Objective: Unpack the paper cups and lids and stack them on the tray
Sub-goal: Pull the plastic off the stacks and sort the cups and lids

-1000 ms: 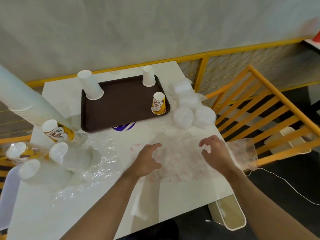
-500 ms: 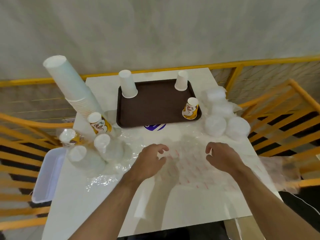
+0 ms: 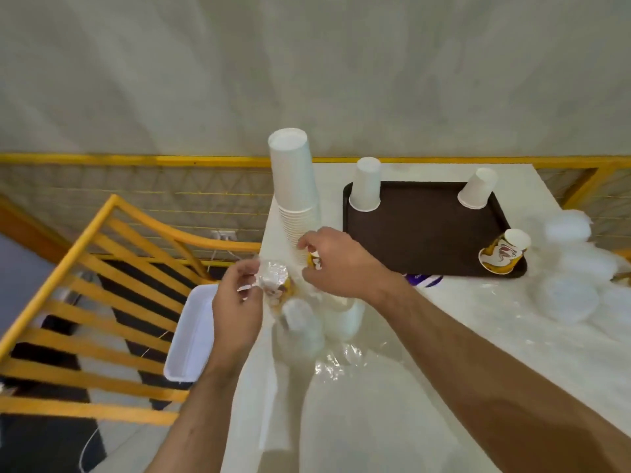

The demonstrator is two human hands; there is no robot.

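Head cam: barely started imo. The tray (image 3: 423, 230) beyond the right hand (image 3: 336, 264) holds just three cup stacks. Left hand (image 3: 235, 308) pinches a wrapped printed cup sleeve (image 3: 275, 281); the right hand's fingers are curled at it, exact hold unclear. Table edge just left, tall white stack (image 3: 295, 186) touching-close behind.

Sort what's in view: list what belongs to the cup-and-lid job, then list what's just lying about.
Belongs to the job:
brown tray
tall white cup stack
upturned cups on the tray
printed cup on the tray
wrapped printed cups at the left hand and right hand
wrapped lids

Lying about:
white tub
yellow railing
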